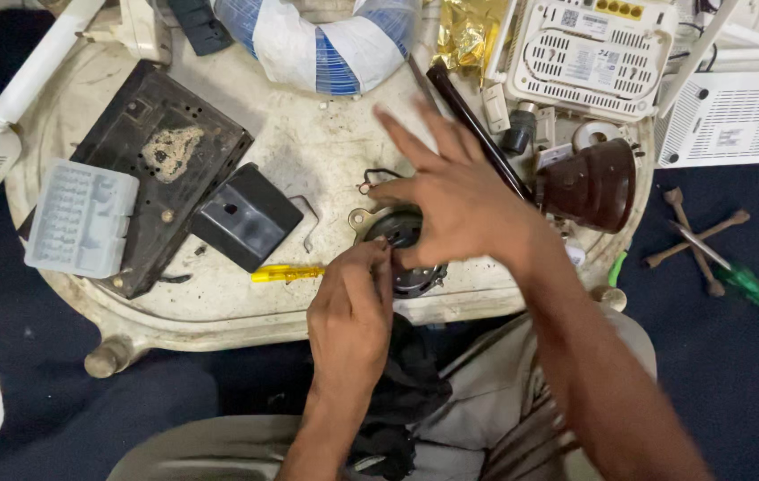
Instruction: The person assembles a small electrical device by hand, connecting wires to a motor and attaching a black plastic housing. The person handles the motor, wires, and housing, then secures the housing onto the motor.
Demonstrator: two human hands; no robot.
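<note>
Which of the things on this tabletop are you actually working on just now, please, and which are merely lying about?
In hand:
- round dark metal part, under both hands
- left hand, fingers at its rim
- right hand, spread over it
- thin black wire beside the right fingers

Lying about:
- yellow-handled tool
- small black box
- flat black casing
- grey plastic case
- white routers
- green screwdriver

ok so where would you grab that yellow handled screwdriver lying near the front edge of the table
Grip the yellow handle, the only part that shows. It lies flat and roughly parallel to the table edge, so pinch it across its width from above. Come in from the front edge: the black box sits close behind it, and the left hand crowds its right end.
</note>
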